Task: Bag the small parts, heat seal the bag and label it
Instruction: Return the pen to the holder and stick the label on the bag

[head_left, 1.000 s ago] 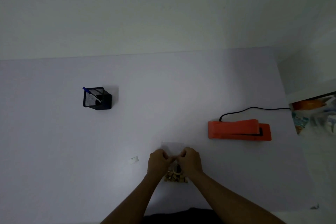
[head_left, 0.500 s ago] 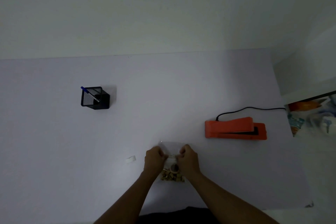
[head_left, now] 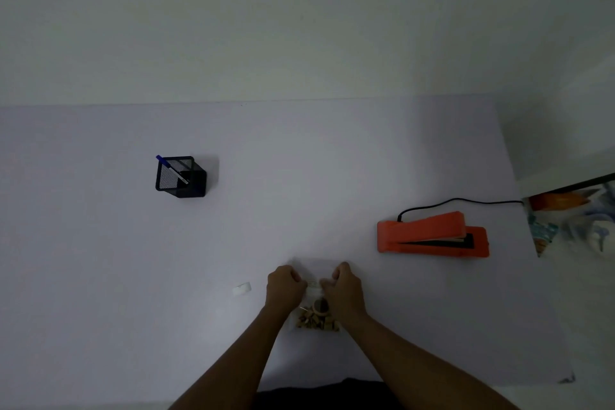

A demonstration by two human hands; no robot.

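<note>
A clear plastic bag (head_left: 314,289) lies flat near the table's front edge, with several small tan and brown parts (head_left: 316,318) bunched in its near end. My left hand (head_left: 284,288) grips the bag's left side and my right hand (head_left: 344,288) grips its right side, fists closed, a small gap between them. The bag's far end shows faintly beyond my knuckles. An orange heat sealer (head_left: 432,236) sits to the right, its lid slightly raised. A small white label (head_left: 242,288) lies just left of my left hand.
A black mesh pen holder (head_left: 181,176) with a blue pen (head_left: 171,170) stands at the far left. The sealer's black cord (head_left: 459,201) runs off the table's right edge, where a shelf of cluttered items (head_left: 572,220) stands. Wall behind.
My two hands, touching a second ago, have drawn a little apart along the bag. The rest of the table looks the same, apart from a small shift of the camera.
</note>
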